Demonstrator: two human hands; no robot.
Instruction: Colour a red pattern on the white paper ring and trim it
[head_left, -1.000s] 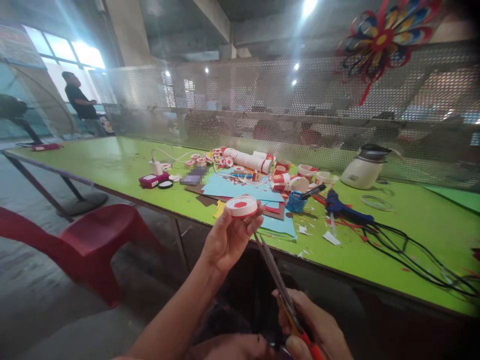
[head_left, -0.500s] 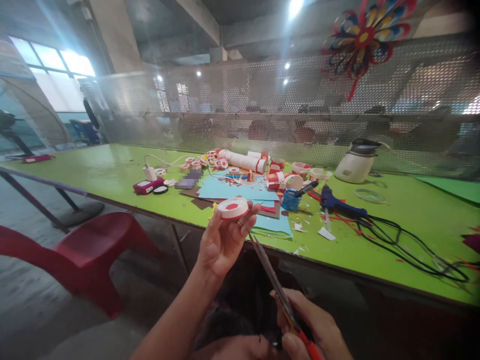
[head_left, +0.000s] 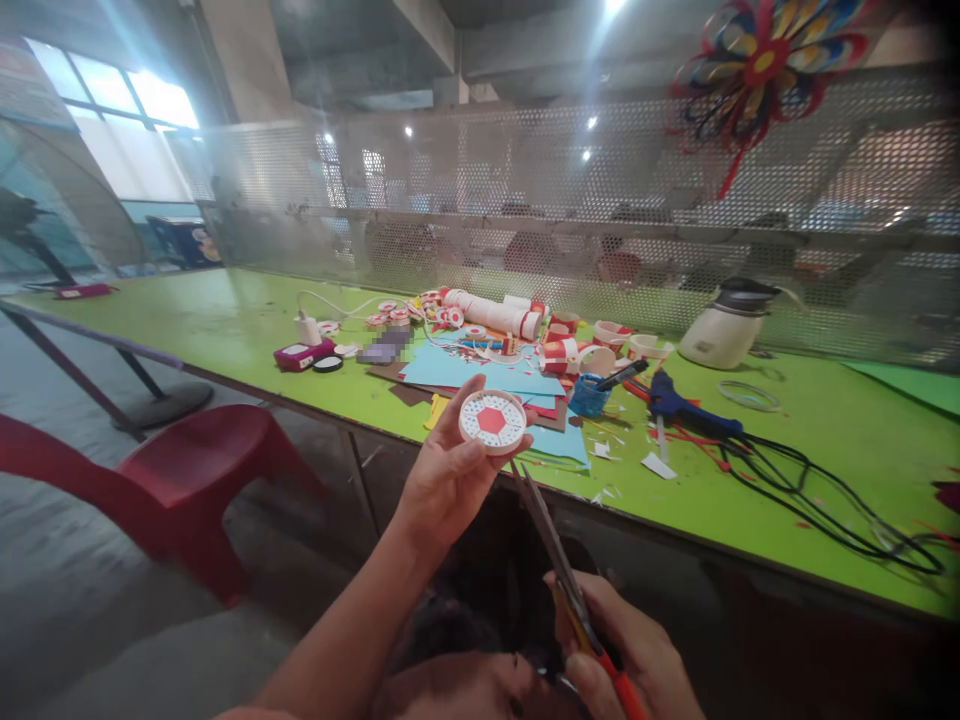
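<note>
My left hand point(head_left: 448, 478) is raised before the table edge, fingers closed round a small round white paper disc point(head_left: 492, 421) with a red hexagon and red dots on its face. The face is tilted towards me. My right hand point(head_left: 631, 655) sits low at the bottom of the view and grips red-handled scissors point(head_left: 564, 583). Their blades point up and left, tips just under the disc.
The green table point(head_left: 825, 450) carries blue and red paper sheets point(head_left: 480, 372), paper cups point(head_left: 613, 338), a blue glue gun point(head_left: 686, 412) with black cables point(head_left: 825, 500), a white kettle point(head_left: 727, 325) and a charger. A red plastic chair point(head_left: 187, 470) stands left. Perforated mesh with a paper pinwheel point(head_left: 757, 65) backs the table.
My left hand has turned the disc so its patterned face now shows to me. The scissors stay pointed at it. The person standing at the far left has gone from view.
</note>
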